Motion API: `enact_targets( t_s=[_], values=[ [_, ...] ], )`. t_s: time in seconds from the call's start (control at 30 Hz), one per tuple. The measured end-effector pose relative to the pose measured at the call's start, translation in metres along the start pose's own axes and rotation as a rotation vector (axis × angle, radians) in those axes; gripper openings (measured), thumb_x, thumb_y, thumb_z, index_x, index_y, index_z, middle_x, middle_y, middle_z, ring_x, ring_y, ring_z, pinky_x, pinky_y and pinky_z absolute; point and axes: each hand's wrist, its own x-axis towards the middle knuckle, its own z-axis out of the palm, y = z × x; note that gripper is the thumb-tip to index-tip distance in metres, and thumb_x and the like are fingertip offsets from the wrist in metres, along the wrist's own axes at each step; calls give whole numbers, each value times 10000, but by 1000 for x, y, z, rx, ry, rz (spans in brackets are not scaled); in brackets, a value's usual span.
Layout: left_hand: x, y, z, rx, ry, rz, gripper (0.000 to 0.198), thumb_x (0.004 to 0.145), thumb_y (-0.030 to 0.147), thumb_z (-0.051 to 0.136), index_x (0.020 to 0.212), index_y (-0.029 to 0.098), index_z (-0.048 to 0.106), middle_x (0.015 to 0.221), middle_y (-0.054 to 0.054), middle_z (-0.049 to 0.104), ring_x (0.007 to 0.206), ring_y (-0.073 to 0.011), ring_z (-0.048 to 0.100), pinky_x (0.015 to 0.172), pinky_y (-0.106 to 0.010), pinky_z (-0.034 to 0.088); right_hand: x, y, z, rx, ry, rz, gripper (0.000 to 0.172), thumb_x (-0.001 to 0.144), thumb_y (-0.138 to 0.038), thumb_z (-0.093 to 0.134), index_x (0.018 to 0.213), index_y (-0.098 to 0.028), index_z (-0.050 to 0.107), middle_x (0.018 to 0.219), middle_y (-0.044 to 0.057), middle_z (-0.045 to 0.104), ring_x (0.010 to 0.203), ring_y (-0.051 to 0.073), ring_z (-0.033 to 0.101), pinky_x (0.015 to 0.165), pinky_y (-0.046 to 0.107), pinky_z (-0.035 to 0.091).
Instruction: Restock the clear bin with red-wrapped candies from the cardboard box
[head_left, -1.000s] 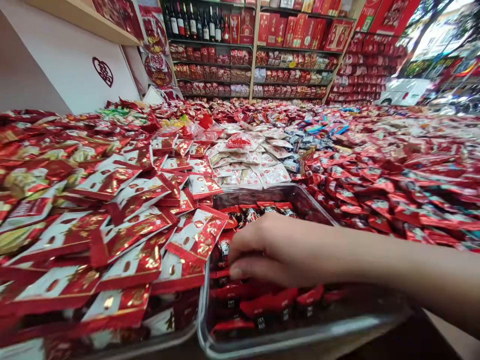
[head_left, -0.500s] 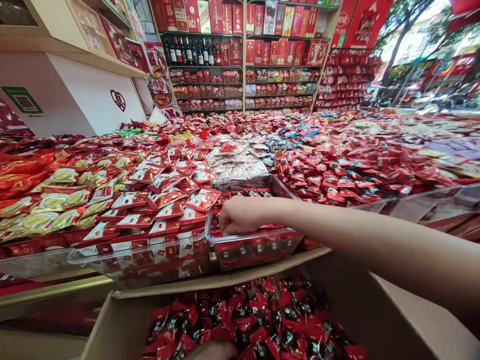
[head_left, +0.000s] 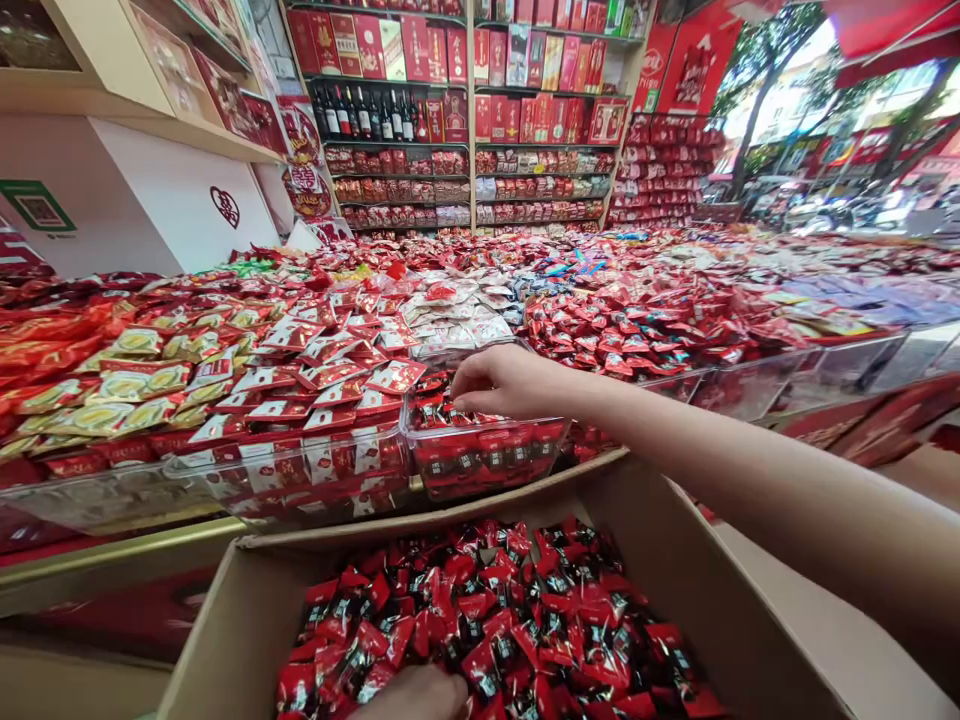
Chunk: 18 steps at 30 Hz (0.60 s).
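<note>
My right hand (head_left: pixel 491 382) is over a clear plastic bin (head_left: pixel 480 436) of red-and-black wrapped candies (head_left: pixel 439 408). Its fingers are curved downward, with a gap between thumb and forefinger, and I see nothing held in them. Nearer to me stands an open cardboard box (head_left: pixel 225 625) with many more of the same wrapped candies (head_left: pixel 487 620) inside. At the bottom of the view my left hand (head_left: pixel 424 695) rests among these candies. Only its back and knuckles show; the fingertips are hidden, so any candy in them is out of sight.
Left of the bin lie red-and-white packets (head_left: pixel 330 370) and gold packets (head_left: pixel 142 385); a heap of red packets (head_left: pixel 615 330) lies to the right. Behind are shelves with wine bottles (head_left: pixel 367 115) and red boxes (head_left: pixel 427 50). A white cabinet (head_left: pixel 172 190) stands at left.
My right hand has risen slightly out of the candies, and its fingers have loosened from a closed shape. My left hand shows more in the box. The view has shifted a little.
</note>
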Motion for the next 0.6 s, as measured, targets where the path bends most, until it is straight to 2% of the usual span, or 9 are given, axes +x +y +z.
enact_targets(
  t_s=[0.07,0.13,0.17,0.27,0.33,0.43,0.5,0.6],
  values=[
    [2,-3,-6,-53,18,11,108,716,269,569,699,165,594,733,27,583,705,-167,553,625,-301,425,-26,-10,0,27,161,-29,193,747,-244,468,814,-119,598,762,38,605,683,90,508,637,220,374],
    [6,-2,-16,-133,40,30,83,609,170,640,680,155,599,571,51,512,558,-124,493,536,-272,379,-54,-20,9,108,190,-35,182,764,-238,450,797,-126,590,745,25,596,682,84,506,645,215,373],
    [8,1,-22,-196,52,46,102,620,149,612,720,162,603,547,62,482,534,-112,463,510,-252,354,-67,-24,17,164,147,-17,183,771,-236,441,795,-130,589,739,21,595,678,82,508,643,211,375],
    [11,16,-35,-397,105,123,178,730,210,505,904,180,532,677,46,488,646,-104,470,592,-228,385,-96,-28,55,333,-66,102,205,773,-269,448,852,-140,587,763,26,602,674,90,515,627,210,386],
    [10,28,-38,-515,144,164,219,764,223,468,980,188,463,757,31,486,702,-101,473,633,-221,407,-105,-25,83,427,-154,183,265,739,-344,495,900,-149,574,776,29,599,672,104,512,605,216,389],
    [6,39,-34,-693,273,186,213,761,224,506,971,209,469,760,31,504,714,-96,477,661,-206,414,-104,-15,113,613,-178,283,315,689,-434,531,796,-141,564,675,3,562,607,97,481,548,207,378],
    [4,42,-31,-798,384,177,223,734,256,555,949,229,501,783,28,542,764,-104,494,708,-201,413,-101,-11,122,806,-138,374,321,688,-452,524,698,-132,528,600,-19,519,548,76,453,518,195,373],
    [3,43,-28,-889,415,148,322,647,289,644,944,245,526,862,16,584,852,-140,518,748,-221,429,-97,-9,130,1093,-98,479,332,678,-460,533,691,-130,500,578,-24,510,521,70,464,514,198,390]
  ],
)
